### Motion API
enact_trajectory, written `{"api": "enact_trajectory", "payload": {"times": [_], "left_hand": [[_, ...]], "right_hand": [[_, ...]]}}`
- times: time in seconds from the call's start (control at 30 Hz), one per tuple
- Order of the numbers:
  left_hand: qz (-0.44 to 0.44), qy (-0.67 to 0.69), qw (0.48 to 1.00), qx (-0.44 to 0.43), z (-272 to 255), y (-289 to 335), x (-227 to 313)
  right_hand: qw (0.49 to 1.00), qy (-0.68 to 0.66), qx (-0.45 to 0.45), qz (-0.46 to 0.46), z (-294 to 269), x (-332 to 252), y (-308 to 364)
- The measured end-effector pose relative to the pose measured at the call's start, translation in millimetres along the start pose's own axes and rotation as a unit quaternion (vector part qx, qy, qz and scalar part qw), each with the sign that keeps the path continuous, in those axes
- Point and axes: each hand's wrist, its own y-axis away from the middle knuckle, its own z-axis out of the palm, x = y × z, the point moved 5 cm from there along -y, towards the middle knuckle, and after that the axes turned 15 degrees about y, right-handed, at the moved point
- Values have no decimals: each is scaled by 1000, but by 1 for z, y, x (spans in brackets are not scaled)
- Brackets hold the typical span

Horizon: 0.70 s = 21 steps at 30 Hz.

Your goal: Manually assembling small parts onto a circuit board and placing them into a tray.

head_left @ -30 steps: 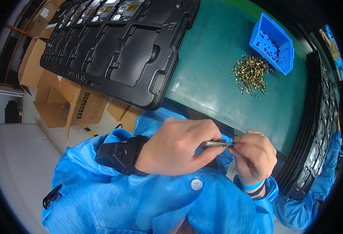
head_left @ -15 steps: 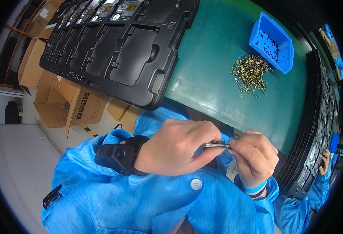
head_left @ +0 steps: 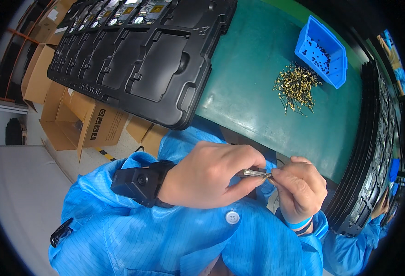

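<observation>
My left hand (head_left: 209, 174) is closed on a thin, flat part (head_left: 256, 173), seen edge-on, that looks like a small circuit board. Thumb and forefinger grip it and hide much of its surface. At its right end, my right hand (head_left: 302, 187) is closed in a pinch, with the fingertips touching or nearly touching the part's tip. A tiny gold-coloured bit shows there, but what the right fingers hold is too small to make out. Both hands are above my lap, just off the near edge of the green tabletop (head_left: 244, 87).
A black moulded tray (head_left: 154, 69) with circuit boards (head_left: 149, 11) in its far pockets lies left. Small gold-and-black pieces (head_left: 298, 87) lie heaped beside a blue bin (head_left: 332, 76). Black trays (head_left: 370, 170) are stacked right, near a co-worker's sleeve (head_left: 350, 253). Cardboard boxes (head_left: 106, 126) stand left.
The flat part has tilted slightly, showing more of its edge. My right fingers have shifted a little at its end. The co-worker's hand at the far right has moved lower.
</observation>
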Motion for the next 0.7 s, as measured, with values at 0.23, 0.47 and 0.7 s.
{"api": "enact_trajectory", "payload": {"times": [0.23, 0.47, 0.7], "left_hand": [[12, 14, 1000, -8, 1, -1, 0], [17, 10, 1000, -8, 1, -1, 0], [15, 5, 1000, -3, 0, -1, 2]], "right_hand": [[1000, -15, -7, -1, -1, 0, 0], [1000, -7, -8, -13, -2, 0, -1], [999, 2, -2, -34, -2, -1, -2]]}}
